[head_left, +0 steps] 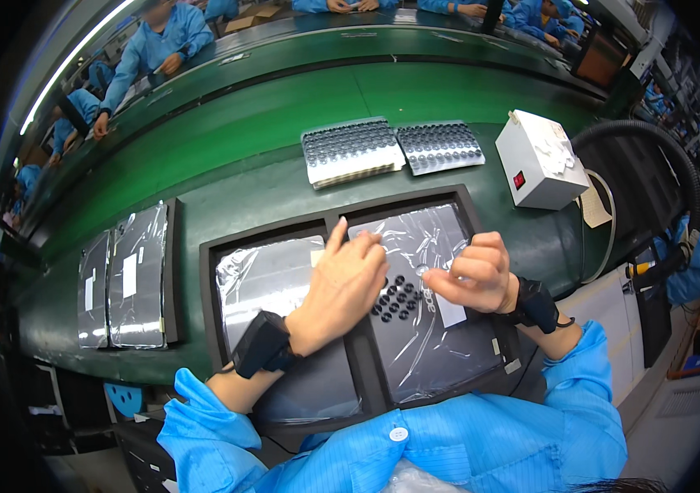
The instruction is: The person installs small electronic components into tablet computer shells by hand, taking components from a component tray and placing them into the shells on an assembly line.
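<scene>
Green conveyor bench (227, 156) behind; wrapped panel (436, 329) seated in black tray (284, 234) to stay put; left hand (341, 287) laid flat, fingers together, steadying; right hand (477, 275) pinched small pad above dot cluster (397, 297)

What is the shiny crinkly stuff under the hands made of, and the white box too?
The crinkly wrap looks like thin clear plastic film: it wrinkles and throws bright glints. The white box seems hard plastic or painted metal, I cannot tell which; its faces are smooth and matte. The left hand rests on the film.
</scene>
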Motion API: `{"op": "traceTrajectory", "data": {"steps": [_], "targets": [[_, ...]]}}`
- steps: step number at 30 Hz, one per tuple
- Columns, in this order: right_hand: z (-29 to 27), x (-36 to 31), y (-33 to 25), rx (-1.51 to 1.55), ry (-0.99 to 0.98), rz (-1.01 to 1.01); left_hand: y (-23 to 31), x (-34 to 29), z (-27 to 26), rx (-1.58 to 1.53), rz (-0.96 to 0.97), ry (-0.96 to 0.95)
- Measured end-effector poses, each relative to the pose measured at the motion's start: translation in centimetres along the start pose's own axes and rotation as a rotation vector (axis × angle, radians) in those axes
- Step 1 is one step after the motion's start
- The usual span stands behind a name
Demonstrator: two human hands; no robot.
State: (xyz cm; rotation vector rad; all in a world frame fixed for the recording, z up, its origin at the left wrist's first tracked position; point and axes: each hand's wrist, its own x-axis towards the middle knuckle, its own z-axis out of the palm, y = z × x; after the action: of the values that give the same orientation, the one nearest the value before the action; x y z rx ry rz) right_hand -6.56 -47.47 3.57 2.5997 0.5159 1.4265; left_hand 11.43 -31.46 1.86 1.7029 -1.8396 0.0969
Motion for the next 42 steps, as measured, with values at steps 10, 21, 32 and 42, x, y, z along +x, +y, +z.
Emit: {"op": "traceTrajectory", "data": {"steps": [10, 21, 32, 42], "targets": [[6.5, 1.9, 1.5, 0.504, -0.294, 0.793, 2.9, -1.5, 0.0, 0.04, 0.074, -0.212], [8.2, 1.7, 1.5, 0.663, -0.411, 0.848, 2.3, -1.5, -1.2, -0.035, 0.084, -0.26], [7.4, 1.8, 0.7, 0.432, -0.368, 0.691, 2.4, -1.3, -1.3, -0.073, 0.087, -0.225], [5.9, 2.1, -0.2, 0.146, -0.415, 0.34, 2.4, -1.4, -1.1, -0.059, 0.104, -0.168]]}}
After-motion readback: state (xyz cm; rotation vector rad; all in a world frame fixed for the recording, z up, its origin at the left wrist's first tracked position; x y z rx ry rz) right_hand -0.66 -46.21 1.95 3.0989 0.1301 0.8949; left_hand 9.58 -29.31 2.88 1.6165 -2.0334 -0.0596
